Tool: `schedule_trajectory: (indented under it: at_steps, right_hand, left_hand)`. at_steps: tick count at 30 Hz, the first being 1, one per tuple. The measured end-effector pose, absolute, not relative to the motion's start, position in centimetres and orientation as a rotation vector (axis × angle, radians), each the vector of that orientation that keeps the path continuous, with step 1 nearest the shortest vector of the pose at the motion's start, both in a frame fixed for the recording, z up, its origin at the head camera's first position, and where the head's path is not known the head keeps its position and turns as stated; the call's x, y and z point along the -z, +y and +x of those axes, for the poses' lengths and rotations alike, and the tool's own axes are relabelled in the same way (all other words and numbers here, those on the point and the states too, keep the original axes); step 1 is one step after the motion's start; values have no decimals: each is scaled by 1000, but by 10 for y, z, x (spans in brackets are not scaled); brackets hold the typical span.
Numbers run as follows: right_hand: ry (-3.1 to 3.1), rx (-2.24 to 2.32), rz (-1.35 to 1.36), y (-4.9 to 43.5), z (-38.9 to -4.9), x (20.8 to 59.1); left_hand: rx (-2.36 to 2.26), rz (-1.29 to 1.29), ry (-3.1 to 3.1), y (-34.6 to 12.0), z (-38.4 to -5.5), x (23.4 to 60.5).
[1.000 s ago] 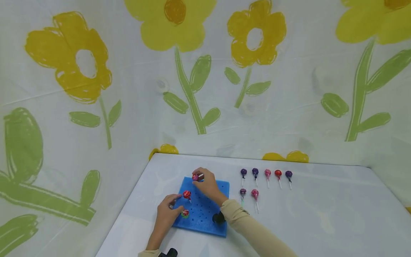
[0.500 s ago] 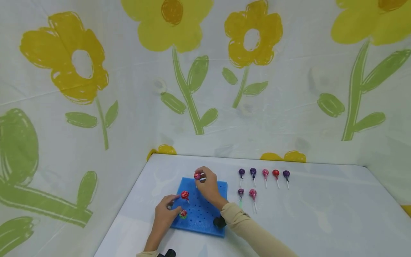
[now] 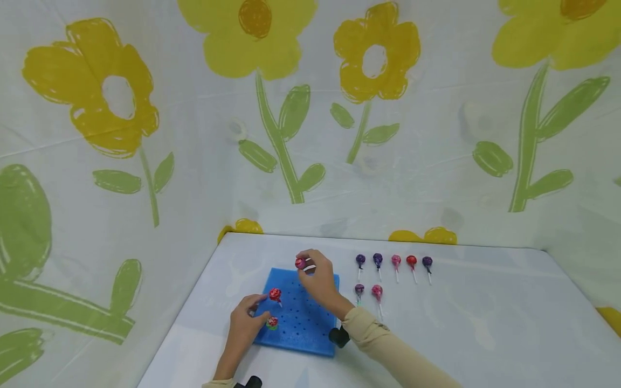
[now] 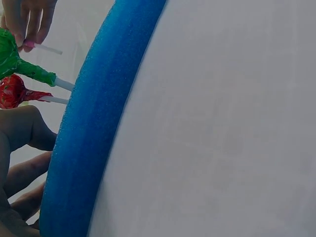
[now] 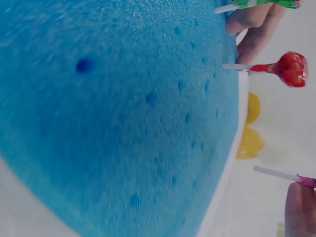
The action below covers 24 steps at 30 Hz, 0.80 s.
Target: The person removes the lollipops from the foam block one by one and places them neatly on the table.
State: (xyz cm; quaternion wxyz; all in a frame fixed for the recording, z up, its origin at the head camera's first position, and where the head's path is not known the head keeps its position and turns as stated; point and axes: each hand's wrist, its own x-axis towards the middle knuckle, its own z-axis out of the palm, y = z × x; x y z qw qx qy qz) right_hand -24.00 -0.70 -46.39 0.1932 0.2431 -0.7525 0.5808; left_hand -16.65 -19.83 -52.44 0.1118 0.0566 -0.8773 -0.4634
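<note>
My right hand pinches a pink-purple lollipop above the back edge of a blue foam board dotted with small holes. In the right wrist view its white stick is bare and apart from the board; the candy head is cut off by the frame. Along the board's left edge lies my left hand, thumb and fingers spread and touching the side. Two lollipops stand in the board beside that hand: a red one and a red one with green wrapper, whose green side faces the left wrist camera.
Right of the board, several lollipops lie on the white table: a back row of purple, pink and red ones, including a red lollipop, and in front a purple and a pink lollipop. A flower-patterned cloth encloses the table.
My right hand has shifted slightly right over the board's back edge, turning the held lollipop so its stick no longer points right. The left hand stays put; the head view has drifted a little.
</note>
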Motion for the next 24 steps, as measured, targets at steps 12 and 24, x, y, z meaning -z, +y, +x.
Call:
schedule_trajectory:
  at_steps: [12, 24]
  right_hand:
    - [-2114, -1630, 635, 20, -238, 457]
    - [-2146, -1614, 543, 47, -233, 448]
  left_hand:
    - [1358, 185, -2585, -199, -166, 523]
    - [1385, 171, -2593, -198, -166, 523]
